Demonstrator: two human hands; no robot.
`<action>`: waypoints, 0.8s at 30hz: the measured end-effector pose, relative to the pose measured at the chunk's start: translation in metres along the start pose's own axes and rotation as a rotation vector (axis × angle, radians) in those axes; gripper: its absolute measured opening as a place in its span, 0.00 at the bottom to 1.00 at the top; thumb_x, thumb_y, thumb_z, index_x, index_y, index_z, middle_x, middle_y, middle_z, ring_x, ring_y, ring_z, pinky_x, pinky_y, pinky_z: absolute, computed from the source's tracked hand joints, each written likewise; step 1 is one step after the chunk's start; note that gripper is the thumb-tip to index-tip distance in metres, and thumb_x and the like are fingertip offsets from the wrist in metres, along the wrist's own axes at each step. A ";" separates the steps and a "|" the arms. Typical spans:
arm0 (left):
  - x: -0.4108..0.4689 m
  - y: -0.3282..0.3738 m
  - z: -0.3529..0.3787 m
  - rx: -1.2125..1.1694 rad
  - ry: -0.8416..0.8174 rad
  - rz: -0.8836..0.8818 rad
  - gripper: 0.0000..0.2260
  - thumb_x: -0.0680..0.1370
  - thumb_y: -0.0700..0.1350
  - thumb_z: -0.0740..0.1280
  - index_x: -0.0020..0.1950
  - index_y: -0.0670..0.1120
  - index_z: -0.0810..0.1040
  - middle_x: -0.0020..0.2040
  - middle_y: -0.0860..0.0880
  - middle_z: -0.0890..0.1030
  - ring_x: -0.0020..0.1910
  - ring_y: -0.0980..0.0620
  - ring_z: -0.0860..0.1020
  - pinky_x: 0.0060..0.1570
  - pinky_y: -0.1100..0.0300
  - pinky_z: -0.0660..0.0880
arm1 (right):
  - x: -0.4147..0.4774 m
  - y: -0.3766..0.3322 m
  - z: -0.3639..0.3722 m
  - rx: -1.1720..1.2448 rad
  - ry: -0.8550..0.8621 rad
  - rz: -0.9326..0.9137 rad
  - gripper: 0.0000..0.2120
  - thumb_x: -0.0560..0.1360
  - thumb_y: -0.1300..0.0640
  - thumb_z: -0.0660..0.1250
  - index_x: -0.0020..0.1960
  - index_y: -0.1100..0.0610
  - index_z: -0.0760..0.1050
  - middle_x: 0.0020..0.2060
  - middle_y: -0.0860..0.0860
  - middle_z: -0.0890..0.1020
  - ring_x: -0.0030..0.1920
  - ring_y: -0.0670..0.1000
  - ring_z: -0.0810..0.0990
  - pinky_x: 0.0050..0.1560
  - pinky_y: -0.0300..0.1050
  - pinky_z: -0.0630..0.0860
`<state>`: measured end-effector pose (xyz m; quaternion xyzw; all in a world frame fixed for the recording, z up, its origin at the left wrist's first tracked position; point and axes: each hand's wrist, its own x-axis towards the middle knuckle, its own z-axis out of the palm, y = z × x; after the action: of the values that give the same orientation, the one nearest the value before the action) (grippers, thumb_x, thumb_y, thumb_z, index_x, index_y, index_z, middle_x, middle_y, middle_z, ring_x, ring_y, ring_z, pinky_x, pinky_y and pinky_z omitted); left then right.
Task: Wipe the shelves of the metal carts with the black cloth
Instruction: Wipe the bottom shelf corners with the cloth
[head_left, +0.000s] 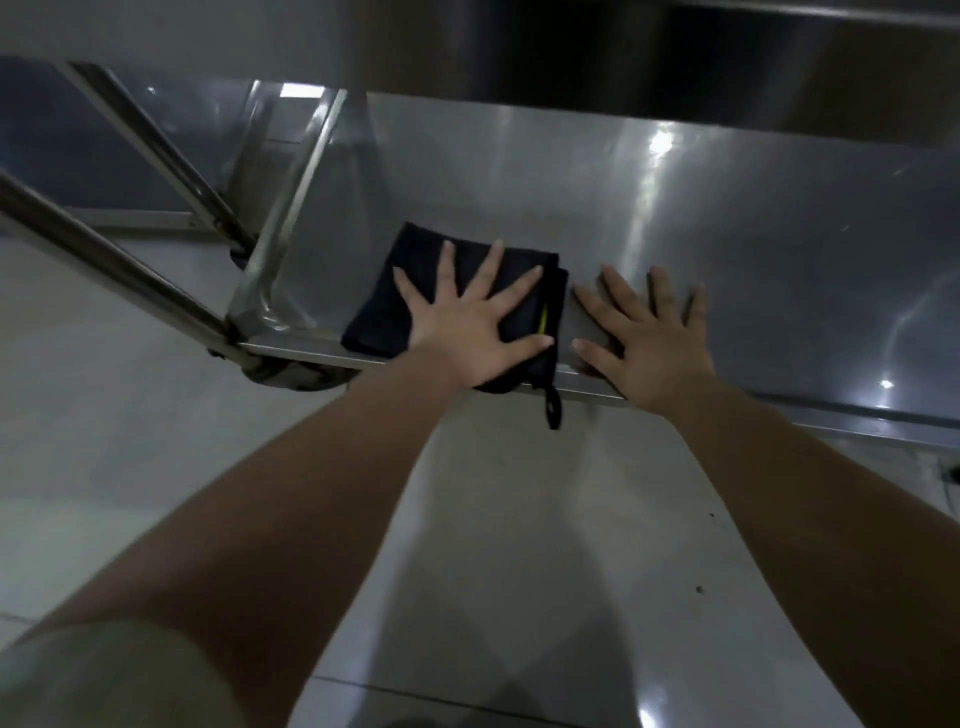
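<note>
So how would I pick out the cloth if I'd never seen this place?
Find the wide steel shelf, then its near left corner by the post. The cloth lies folded there under the left hand, the only black thing on it, with a loop hanging over the edge.

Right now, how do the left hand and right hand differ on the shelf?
The left hand presses flat on the folded black cloth; the right hand lies beside it on the bare metal of the shelf. The left hand is nearer the corner post; the right hand is further along the shelf. Both are open, fingers spread, at the near edge.
</note>
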<state>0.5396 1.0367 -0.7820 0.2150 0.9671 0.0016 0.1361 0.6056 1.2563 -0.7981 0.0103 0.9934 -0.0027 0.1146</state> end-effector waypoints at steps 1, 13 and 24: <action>-0.002 0.004 0.000 -0.006 -0.009 0.005 0.36 0.70 0.79 0.46 0.74 0.72 0.37 0.79 0.59 0.35 0.77 0.38 0.33 0.64 0.22 0.37 | 0.000 0.001 0.000 0.013 0.003 0.001 0.35 0.68 0.25 0.33 0.74 0.30 0.33 0.78 0.38 0.40 0.78 0.59 0.39 0.72 0.69 0.37; -0.019 -0.097 -0.016 -0.082 -0.125 -0.280 0.38 0.67 0.81 0.47 0.72 0.74 0.34 0.79 0.57 0.32 0.76 0.35 0.33 0.66 0.23 0.39 | 0.002 0.004 0.006 0.071 0.031 -0.004 0.35 0.69 0.23 0.37 0.74 0.29 0.38 0.79 0.38 0.44 0.79 0.58 0.40 0.73 0.69 0.38; -0.017 -0.100 -0.009 -0.064 -0.082 -0.309 0.40 0.63 0.81 0.41 0.72 0.74 0.35 0.79 0.55 0.33 0.77 0.35 0.35 0.67 0.24 0.40 | 0.002 0.000 0.002 0.066 0.026 -0.013 0.34 0.71 0.25 0.39 0.75 0.30 0.38 0.79 0.39 0.42 0.79 0.58 0.39 0.73 0.67 0.37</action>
<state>0.5103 0.9394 -0.7745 0.0590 0.9818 0.0025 0.1807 0.6037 1.2558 -0.8010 0.0074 0.9942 -0.0361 0.1014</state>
